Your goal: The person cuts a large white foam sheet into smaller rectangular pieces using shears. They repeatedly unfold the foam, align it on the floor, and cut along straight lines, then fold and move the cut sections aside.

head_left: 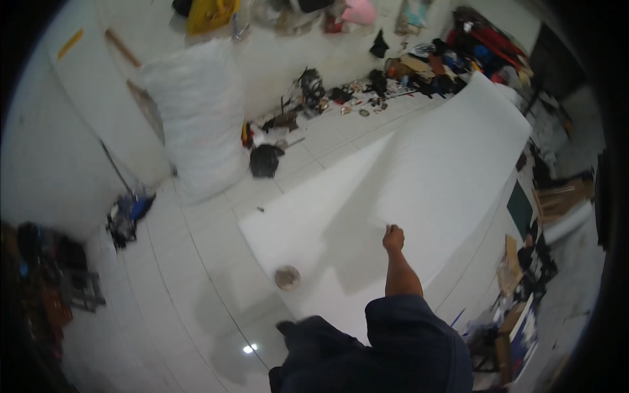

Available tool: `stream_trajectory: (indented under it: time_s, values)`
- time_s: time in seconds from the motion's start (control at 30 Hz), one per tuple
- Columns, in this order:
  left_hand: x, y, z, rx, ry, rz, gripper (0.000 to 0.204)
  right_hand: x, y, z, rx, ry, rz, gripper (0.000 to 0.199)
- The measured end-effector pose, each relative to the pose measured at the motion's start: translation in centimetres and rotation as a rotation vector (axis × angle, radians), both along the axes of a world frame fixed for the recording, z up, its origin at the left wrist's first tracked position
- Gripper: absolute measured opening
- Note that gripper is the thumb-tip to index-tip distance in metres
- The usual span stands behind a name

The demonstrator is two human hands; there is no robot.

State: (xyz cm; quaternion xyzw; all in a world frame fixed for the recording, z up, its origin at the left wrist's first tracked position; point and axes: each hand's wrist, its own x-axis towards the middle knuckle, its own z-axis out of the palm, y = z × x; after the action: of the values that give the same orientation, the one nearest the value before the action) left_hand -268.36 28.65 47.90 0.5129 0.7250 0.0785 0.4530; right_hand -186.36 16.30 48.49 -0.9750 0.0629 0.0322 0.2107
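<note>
My right hand [393, 238] is closed in a fist on the edge of a large white foam sheet [452, 164]. The gripped edge is raised off the floor, and the sheet rises in a broad curve toward the far right. Under and left of it, more flat white sheeting [308, 229] lies on the tiles, partly in shadow. A round greyish disc-like object [287, 278] rests at the near left edge of that flat sheeting; its kind is unclear. Of my left hand nothing shows; a dark sleeve and dark clothing fill the lower middle.
A tall, bulky white bundle [196, 124] leans against the left wall, with a black plastic bag [265, 160] beside it. Mixed clutter [426, 69] lines the far wall. Cardboard pieces [510, 265] lie at right. A small stool [85, 291] stands at left on the tiled floor [164, 288].
</note>
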Motion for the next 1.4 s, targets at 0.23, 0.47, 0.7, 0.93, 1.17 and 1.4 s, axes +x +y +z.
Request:
stream_trajectory:
  time_s: [0.23,0.47,0.7,0.93,1.17,1.4]
  values:
    - [23.3,26.0,6.9,-0.022,-0.218,-0.776,0.04,-14.3,9.7,-1.9,0.348,-0.198,0.092,0.029]
    - [36.0,38.1,8.6,-0.435,-0.149,-1.515,0.034,-29.5,15.4,-6.7,0.492,0.172,0.068,0.039]
    - [33.6,47.4,3.5,-0.967,0.17,-1.808,0.03,-40.9,16.3,-12.9,0.369,0.176,-0.094,0.028]
    - [40.5,43.4,-37.9,-1.023,-0.195,-1.563,0.056,-44.1,13.2,-28.5,0.073,-0.173,-0.009,0.024]
    - [57.7,33.7,-46.0,-1.288,-0.612,-0.749,0.098,-43.5,10.5,-41.4,0.205,-0.329,-0.024,0.027]
    - [61.2,32.6,-40.6,-1.098,-0.64,-1.163,0.086,-44.2,7.5,-44.0,0.194,-0.615,-0.125,0.029]
